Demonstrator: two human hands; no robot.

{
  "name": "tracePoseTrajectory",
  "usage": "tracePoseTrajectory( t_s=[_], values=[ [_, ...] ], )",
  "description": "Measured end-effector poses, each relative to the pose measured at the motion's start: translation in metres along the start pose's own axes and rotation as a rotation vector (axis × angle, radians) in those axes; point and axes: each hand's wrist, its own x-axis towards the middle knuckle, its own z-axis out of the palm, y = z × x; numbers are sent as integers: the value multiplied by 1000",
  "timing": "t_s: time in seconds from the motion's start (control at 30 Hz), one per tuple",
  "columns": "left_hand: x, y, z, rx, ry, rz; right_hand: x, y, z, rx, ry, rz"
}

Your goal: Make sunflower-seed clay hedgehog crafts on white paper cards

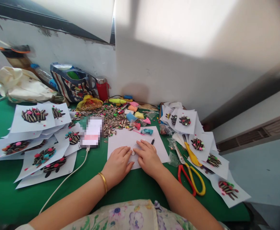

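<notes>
A white sheet of paper (pixel 123 137) lies on the green table (pixel 7 195) in front of me. My left hand (pixel 117 164), with a gold bangle on the wrist, rests on the sheet's near edge, fingers together and pressing down. My right hand (pixel 148 156) lies beside it on the same sheet, fingers curled down onto the paper. The fingertips of both meet around a small pale object I cannot make out. A black pen (pixel 152 141) lies on the sheet just beyond my right hand.
A heap of striped sunflower seeds (pixel 108 116) and bits of coloured clay (pixel 139 115) lie behind the sheet. Finished seed pictures (pixel 34 115) are stacked left and right. A phone (pixel 92 131) with a white cable, yellow scissors (pixel 197 174), red-handled scissors, bags and a red flask stand around.
</notes>
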Motion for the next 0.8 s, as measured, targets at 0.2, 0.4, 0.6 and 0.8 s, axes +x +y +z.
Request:
tracePoseTrajectory(
  t_s=[0.2,0.4,0.6,0.8],
  values=[
    [1,-1,-2,5,-17,17,-1,1,2,-25,-7,-16],
    [1,-2,0,-38,36,12,-2,-1,0,-33,9,-35],
    [1,-3,1,-42,28,22,-2,-2,1,-25,-9,-57],
    [1,-2,0,-13,21,15,0,0,-3,10,19,-6]
  ],
)
